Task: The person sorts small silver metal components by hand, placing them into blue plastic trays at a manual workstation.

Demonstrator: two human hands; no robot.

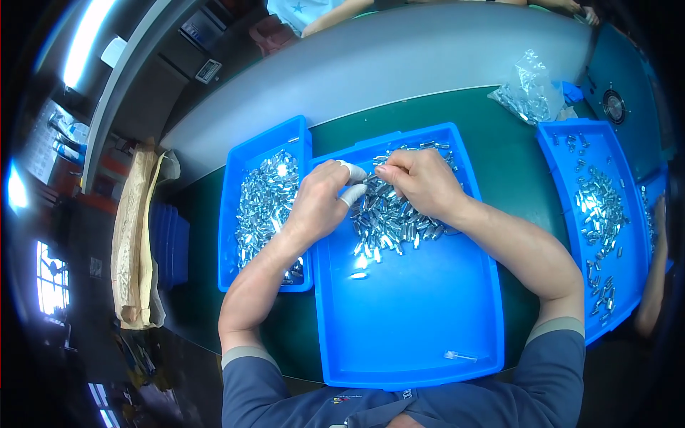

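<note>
My left hand, with white finger cots on two fingertips, is over the upper left of the large blue tray. Its thumb and forefinger curve toward each other; whatever is between them is too small to make out. Close beside it, my right hand is bare, its fingertips pinched together around something I cannot make out. Beneath both hands lies a heap of small shiny metal cylindrical parts. A few parts lie apart from the heap, toward me. A clear plastic tube-like piece rests in the tray's near right corner.
To the left, a narrower blue tray holds many similar metal parts. Another blue tray with scattered parts is at the right, with someone's arm beyond it. A clear bag of parts lies behind. Brown paper sacking stands left.
</note>
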